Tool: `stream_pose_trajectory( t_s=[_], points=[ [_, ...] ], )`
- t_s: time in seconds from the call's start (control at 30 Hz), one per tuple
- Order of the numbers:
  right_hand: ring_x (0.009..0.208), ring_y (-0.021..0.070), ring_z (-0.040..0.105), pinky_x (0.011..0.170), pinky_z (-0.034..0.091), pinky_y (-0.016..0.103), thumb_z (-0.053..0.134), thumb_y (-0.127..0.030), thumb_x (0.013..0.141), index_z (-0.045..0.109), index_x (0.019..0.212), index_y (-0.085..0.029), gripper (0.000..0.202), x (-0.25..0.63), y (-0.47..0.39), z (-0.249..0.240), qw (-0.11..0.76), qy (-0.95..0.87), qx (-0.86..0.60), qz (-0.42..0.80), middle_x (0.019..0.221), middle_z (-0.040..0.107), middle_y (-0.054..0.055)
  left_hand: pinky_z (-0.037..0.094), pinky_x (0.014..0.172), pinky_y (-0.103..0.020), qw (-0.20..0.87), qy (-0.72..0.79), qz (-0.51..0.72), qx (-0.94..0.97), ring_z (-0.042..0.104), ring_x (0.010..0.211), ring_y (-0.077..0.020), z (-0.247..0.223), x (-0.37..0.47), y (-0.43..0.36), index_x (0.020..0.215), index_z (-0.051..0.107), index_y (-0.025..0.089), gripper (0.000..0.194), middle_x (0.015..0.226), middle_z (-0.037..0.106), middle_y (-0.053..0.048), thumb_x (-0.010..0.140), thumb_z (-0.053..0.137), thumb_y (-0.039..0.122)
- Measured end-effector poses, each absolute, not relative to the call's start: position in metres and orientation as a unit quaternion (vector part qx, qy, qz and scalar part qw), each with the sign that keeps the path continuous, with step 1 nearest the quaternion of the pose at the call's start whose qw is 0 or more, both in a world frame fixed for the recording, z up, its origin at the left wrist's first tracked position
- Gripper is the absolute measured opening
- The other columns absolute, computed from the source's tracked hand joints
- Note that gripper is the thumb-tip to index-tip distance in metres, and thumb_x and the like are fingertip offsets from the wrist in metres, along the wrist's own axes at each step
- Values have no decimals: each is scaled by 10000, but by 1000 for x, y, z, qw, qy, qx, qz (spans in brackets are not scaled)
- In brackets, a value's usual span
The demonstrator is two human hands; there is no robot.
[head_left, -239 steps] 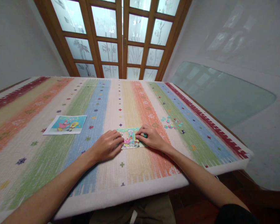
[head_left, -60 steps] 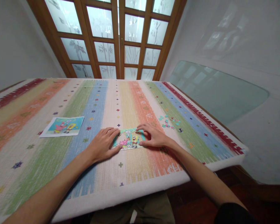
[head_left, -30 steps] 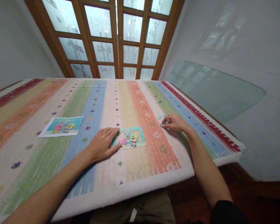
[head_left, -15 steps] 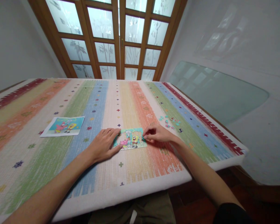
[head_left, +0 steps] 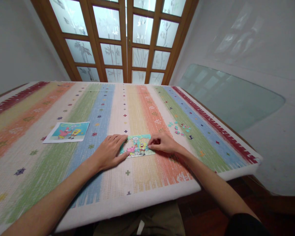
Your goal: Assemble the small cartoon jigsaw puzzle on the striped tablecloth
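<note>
A small, partly filled cartoon jigsaw puzzle (head_left: 137,148) lies flat near the front of the table. My left hand (head_left: 111,151) rests on its left edge, fingers apart and holding nothing. Over the puzzle's right edge is my right hand (head_left: 162,143), thumb and forefinger pinched on a small teal puzzle piece (head_left: 148,147), mostly covered by the fingertips. Bare backing shows in parts of the puzzle's upper left and right.
Loose puzzle pieces (head_left: 179,128) lie scattered beyond my right hand. A printed cartoon picture (head_left: 67,132) lies at the left. The striped tablecloth (head_left: 127,186) reaches the near table edge. Behind stand wood-framed glass doors.
My right hand has moved slightly left, its fingertips now over the right part of the puzzle. My left hand has stayed in place.
</note>
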State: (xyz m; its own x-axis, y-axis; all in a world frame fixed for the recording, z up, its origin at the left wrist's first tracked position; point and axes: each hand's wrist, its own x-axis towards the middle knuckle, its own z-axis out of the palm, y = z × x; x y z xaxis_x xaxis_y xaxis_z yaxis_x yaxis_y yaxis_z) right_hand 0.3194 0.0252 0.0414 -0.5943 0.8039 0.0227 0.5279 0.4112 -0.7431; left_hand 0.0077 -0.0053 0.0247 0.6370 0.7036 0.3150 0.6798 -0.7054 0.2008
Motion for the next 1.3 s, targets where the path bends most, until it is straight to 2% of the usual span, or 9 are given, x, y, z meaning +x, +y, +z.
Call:
stream_pose_trajectory(
  t_s=[0.57,0.77,0.83,0.97,1.1,1.3],
  points=[
    [662,149,556,661,449,313,727,-237,847,775,795,-199,80,319,25,41,192,-829,-394,349,736,677,28,488,1027,-525,17,377,182,908,589,1230,-342,25,8,-5,1426,425,218,501,1361,637,-152,1031,446,526],
    [659,155,581,650,476,316,650,-292,926,785,957,-184,175,329,28,45,179,-815,-388,392,762,685,38,486,1025,-529,13,379,179,908,590,1220,-349,26,8,-6,1414,439,178,506,1345,641,-168,1035,444,514],
    [660,158,579,653,489,322,701,-327,899,767,1014,-183,196,336,31,46,183,-810,-402,386,770,669,31,485,1025,-529,18,380,177,908,589,1221,-348,25,8,-5,1412,444,185,503,1350,640,-162,1034,447,516],
    [943,232,634,866,528,391,870,-331,750,736,1107,-219,397,346,35,43,200,-846,-387,308,1051,689,74,477,1033,-536,22,383,180,906,584,1225,-348,24,8,-5,1424,440,193,503,1360,634,-160,1032,454,508],
    [1234,291,584,1108,449,457,891,-328,750,677,1265,-262,561,348,37,38,202,-867,-354,289,1312,636,94,479,1028,-529,20,382,178,907,583,1229,-349,25,7,-5,1427,432,190,509,1346,639,-162,1035,449,515],
    [1292,289,560,1157,425,478,880,-341,781,682,1271,-264,534,348,36,37,181,-875,-352,278,1377,597,100,485,1014,-524,13,381,173,908,596,1205,-342,26,7,-5,1416,430,185,511,1332,644,-165,1035,453,523]
  ],
)
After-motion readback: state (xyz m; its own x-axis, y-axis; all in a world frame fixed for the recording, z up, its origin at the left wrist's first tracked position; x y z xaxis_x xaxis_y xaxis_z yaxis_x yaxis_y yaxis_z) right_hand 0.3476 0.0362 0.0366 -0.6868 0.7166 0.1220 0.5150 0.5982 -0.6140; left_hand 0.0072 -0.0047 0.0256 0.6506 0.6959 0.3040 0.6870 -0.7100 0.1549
